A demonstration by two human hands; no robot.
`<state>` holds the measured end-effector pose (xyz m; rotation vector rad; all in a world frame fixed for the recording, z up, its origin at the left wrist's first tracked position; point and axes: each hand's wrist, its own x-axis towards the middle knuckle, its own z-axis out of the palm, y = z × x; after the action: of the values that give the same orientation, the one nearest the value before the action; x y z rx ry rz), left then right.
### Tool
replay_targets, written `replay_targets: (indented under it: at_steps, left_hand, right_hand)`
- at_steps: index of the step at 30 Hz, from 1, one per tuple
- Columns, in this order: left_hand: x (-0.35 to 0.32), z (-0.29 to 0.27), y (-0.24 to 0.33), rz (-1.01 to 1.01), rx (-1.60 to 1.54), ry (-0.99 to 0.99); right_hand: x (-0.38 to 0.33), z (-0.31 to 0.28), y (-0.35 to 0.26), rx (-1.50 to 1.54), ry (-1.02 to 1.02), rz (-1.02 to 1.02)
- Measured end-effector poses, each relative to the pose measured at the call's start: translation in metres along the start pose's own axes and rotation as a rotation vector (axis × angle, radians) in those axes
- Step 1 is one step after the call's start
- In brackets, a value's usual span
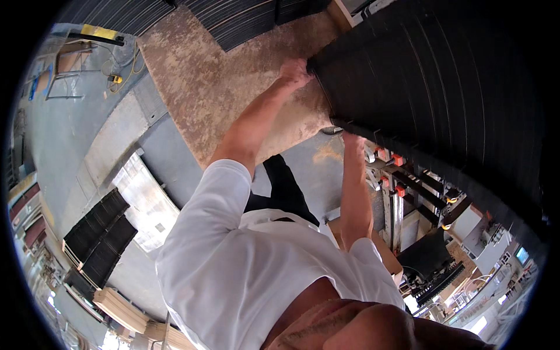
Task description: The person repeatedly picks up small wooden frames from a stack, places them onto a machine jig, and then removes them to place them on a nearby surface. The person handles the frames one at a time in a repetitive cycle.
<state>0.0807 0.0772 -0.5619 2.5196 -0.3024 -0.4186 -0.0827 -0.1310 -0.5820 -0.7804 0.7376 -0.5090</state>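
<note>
A large mass of black boards (pixel 420 87), crossed by thin pale lines, fills the upper right. My left hand (pixel 296 71) is closed at its left edge, above a worn brown board surface (pixel 210 81). Lower down, my right hand (pixel 353 140) reaches up to the bottom edge of the same black boards and grips there; its fingers are partly hidden beneath them. Both arms stretch out from my body. Whether the black mass is one piece or several layers I cannot tell.
More black boards (pixel 239 23) lie on the brown surface at the top. Clamp-like hardware with orange parts (pixel 398 160) stands below my right hand. At left are a pale panel (pixel 146 201), stacked black pieces (pixel 99 233), and a yellow tool with a cord (pixel 115 79) on the floor.
</note>
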Motion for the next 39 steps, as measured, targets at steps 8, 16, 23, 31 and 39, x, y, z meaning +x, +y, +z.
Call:
replay_targets:
  at_steps: [8,16,23,31,39]
  left_hand:
    - [0.017,-0.001,-0.002,0.130,0.065,-0.023]
    - [0.009,-0.001,-0.012,0.095,0.057,-0.014]
    - [-0.020,-0.016,-0.040,0.038,0.013,0.040]
    - [-0.063,-0.033,-0.101,0.053,-0.039,0.157]
    - [-0.134,-0.072,-0.169,-0.074,-0.073,0.091]
  right_hand:
    - [0.000,-0.001,0.005,-0.081,0.006,-0.067]
    - [-0.014,-0.003,0.008,-0.459,-0.018,-0.241]
    - [-0.035,-0.004,0.019,-1.586,-0.159,-0.844]
    - [-0.098,-0.011,0.050,-2.159,-0.399,-1.359]
    - [-0.182,0.029,0.084,-1.964,-0.444,-1.505]
